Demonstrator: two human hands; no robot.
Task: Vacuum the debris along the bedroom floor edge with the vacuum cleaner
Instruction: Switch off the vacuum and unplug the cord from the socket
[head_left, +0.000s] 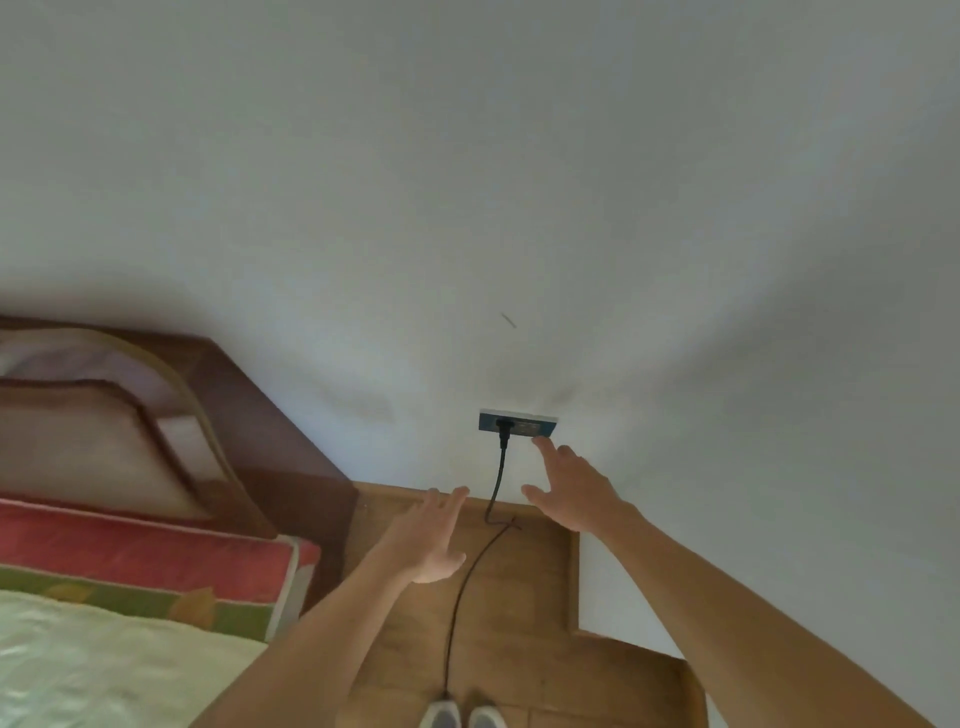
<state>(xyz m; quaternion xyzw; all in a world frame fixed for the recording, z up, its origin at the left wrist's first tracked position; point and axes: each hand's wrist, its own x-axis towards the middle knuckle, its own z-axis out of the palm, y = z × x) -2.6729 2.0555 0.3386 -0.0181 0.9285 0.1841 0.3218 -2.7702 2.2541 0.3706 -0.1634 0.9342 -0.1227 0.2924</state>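
Vacuum cleaner itself isn't showing in the shot, only what I'm guessing is its black cord (457, 587), which is running from the plug (503, 428) in the wall socket (518, 422) straight down between both hands toward the shoes (441, 719). Right hand (576, 486) is hovering nearer, fingers spread and just under the socket. Left hand (431, 540) is hanging lower, left of the cord, also spread and holding nothing.

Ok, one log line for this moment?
plug: seated in wall socket | cord: trails down to floor | right hand: open, at socket's lower edge | left hand: open, empty | vacuum cleaner: not in view
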